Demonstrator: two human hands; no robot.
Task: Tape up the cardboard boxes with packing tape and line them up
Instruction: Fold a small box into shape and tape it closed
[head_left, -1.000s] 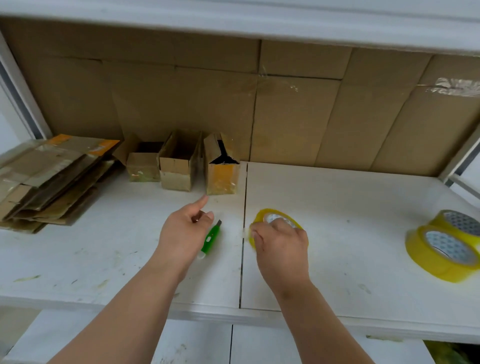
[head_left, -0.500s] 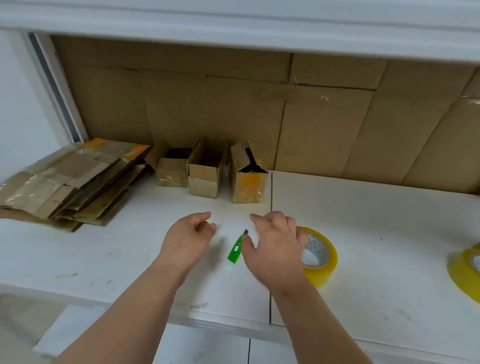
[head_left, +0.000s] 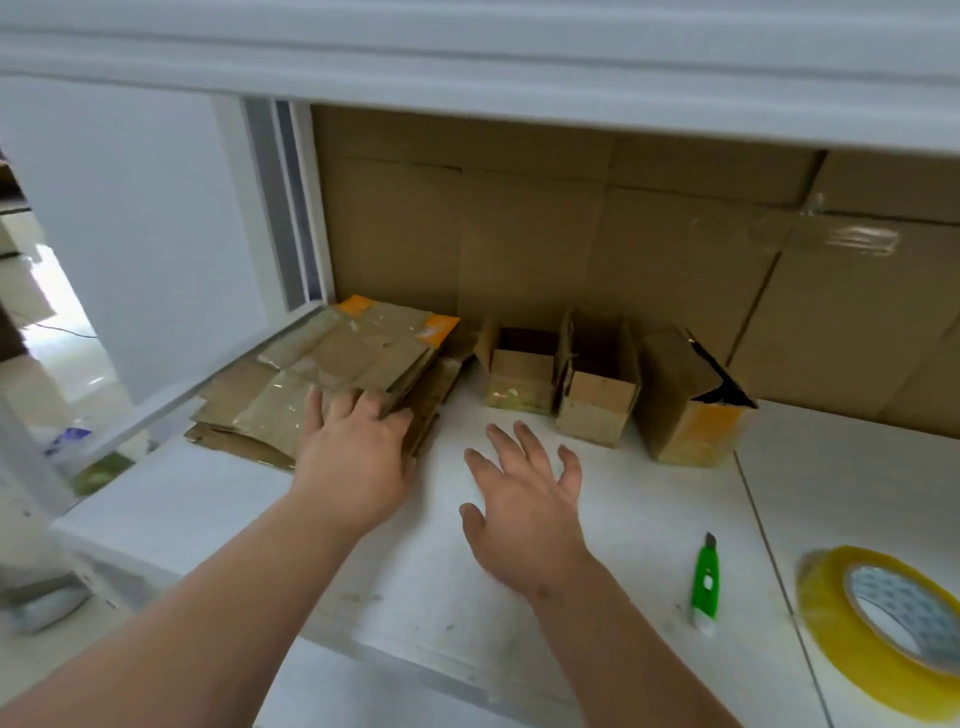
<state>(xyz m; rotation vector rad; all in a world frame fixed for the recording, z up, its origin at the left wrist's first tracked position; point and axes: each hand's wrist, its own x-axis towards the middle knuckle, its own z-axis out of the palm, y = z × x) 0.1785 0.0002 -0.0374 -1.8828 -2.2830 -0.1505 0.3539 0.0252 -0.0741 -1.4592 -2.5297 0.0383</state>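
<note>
A stack of flattened cardboard boxes (head_left: 332, 384) lies at the back left of the white shelf (head_left: 415, 582). My left hand (head_left: 353, 452) rests flat on the stack's near right corner, fingers spread. My right hand (head_left: 524, 499) hovers open over the bare shelf just right of the stack, holding nothing. Three small assembled boxes stand in a row against the back wall: an open one (head_left: 519, 379), a second open one (head_left: 597, 395) and a third with an orange face (head_left: 696, 410). A roll of yellow packing tape (head_left: 883, 629) lies at the right edge.
A green utility knife (head_left: 705, 582) lies between my right hand and the tape roll. Cardboard sheets (head_left: 623, 249) line the back wall. A white upper shelf (head_left: 467, 57) overhangs the work area. The shelf's left end drops off to the floor.
Both hands left the knife and tape roll and moved left. My left hand now lies on the flattened box stack. The view has swung left.
</note>
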